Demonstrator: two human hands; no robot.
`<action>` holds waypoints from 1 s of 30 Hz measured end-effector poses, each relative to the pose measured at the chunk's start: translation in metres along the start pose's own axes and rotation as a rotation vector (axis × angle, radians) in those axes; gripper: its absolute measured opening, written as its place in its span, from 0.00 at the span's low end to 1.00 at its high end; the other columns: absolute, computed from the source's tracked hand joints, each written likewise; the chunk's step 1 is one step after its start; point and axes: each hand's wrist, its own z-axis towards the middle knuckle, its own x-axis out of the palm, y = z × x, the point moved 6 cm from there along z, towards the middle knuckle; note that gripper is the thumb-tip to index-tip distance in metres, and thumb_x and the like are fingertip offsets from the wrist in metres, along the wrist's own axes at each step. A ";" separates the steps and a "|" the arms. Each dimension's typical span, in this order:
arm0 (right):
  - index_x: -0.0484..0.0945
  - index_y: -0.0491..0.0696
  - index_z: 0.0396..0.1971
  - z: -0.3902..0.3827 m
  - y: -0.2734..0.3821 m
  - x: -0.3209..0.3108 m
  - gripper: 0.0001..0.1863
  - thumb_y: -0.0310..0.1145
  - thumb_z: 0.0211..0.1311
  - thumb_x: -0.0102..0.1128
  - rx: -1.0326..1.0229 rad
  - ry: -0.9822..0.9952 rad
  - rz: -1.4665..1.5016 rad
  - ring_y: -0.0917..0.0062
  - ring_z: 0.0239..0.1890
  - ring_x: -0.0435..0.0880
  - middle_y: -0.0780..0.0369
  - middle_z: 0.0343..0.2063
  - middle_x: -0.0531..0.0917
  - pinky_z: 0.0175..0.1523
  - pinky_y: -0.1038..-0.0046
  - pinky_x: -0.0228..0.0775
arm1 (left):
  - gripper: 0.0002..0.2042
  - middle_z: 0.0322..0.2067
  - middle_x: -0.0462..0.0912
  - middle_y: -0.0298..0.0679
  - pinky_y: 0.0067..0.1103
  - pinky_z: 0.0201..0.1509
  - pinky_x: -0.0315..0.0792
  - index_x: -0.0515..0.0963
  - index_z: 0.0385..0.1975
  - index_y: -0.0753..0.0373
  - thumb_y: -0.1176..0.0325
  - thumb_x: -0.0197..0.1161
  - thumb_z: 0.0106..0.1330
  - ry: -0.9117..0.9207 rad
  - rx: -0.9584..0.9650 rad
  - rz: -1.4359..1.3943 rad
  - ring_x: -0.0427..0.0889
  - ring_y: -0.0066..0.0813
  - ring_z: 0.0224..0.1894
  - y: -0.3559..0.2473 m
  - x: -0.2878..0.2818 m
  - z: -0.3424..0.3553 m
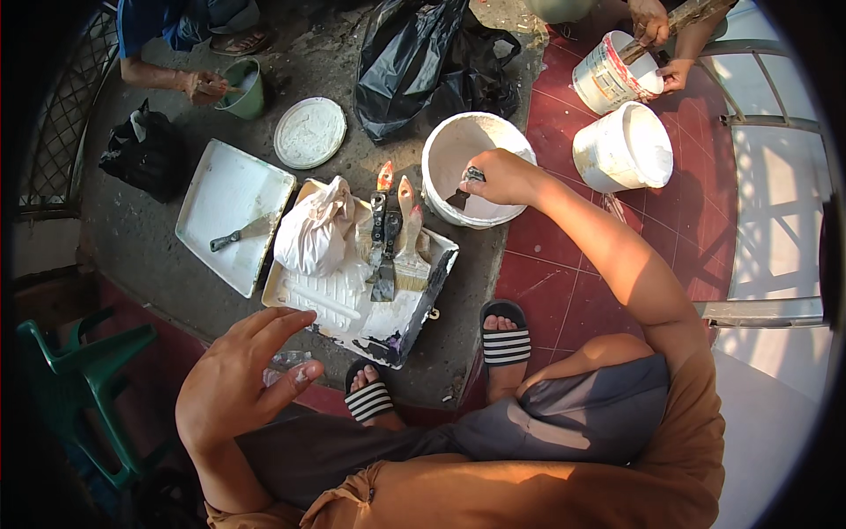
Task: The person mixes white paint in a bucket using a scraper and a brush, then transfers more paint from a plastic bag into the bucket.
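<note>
My right hand [504, 175] is closed on the dark handle of a putty knife [458, 199], whose blade dips inside a large white bucket [434, 181] with pale material in it. My left hand [233, 379] hovers in front of the paint trays, fingers apart and holding nothing, with white smears on its thumb. The nearest thing to it is a white paint tray [379, 339] with a ribbed slope. On that tray lie a knotted white plastic bag [310, 234], a paintbrush [411, 251] with pale bristles, and several scrapers [381, 229].
Another white tray [216, 207] holds a scraper [242, 234]. Beyond are a round lid [310, 132], black plastic bags [423, 66] and a white bucket [608, 150]. Two people work at the far side, one at a green bucket [249, 101], another stirring a bucket [599, 75]. A green chair [97, 379] stands left.
</note>
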 end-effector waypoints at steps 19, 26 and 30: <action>0.84 0.40 0.38 -0.002 -0.014 -0.032 0.15 0.39 0.64 0.64 0.046 -0.302 -0.243 0.53 0.45 0.86 0.47 0.39 0.86 0.51 0.56 0.76 | 0.24 0.50 0.82 0.51 0.37 0.55 0.76 0.78 0.56 0.66 0.57 0.68 0.65 -0.012 0.004 0.002 0.82 0.55 0.53 0.003 0.000 -0.005; 0.84 0.40 0.39 0.004 -0.018 -0.038 0.15 0.38 0.65 0.63 0.022 -0.332 -0.304 0.54 0.46 0.85 0.50 0.44 0.85 0.52 0.56 0.76 | 0.24 0.50 0.83 0.51 0.37 0.55 0.76 0.79 0.55 0.63 0.54 0.69 0.64 -0.026 -0.018 -0.019 0.82 0.53 0.52 0.005 -0.001 -0.004; 0.84 0.41 0.40 0.003 -0.017 -0.027 0.15 0.38 0.65 0.64 -0.068 -0.407 -0.261 0.55 0.46 0.85 0.52 0.43 0.85 0.52 0.56 0.76 | 0.24 0.49 0.82 0.51 0.37 0.55 0.76 0.78 0.55 0.66 0.55 0.68 0.66 -0.011 0.005 0.012 0.82 0.54 0.52 0.002 -0.002 -0.003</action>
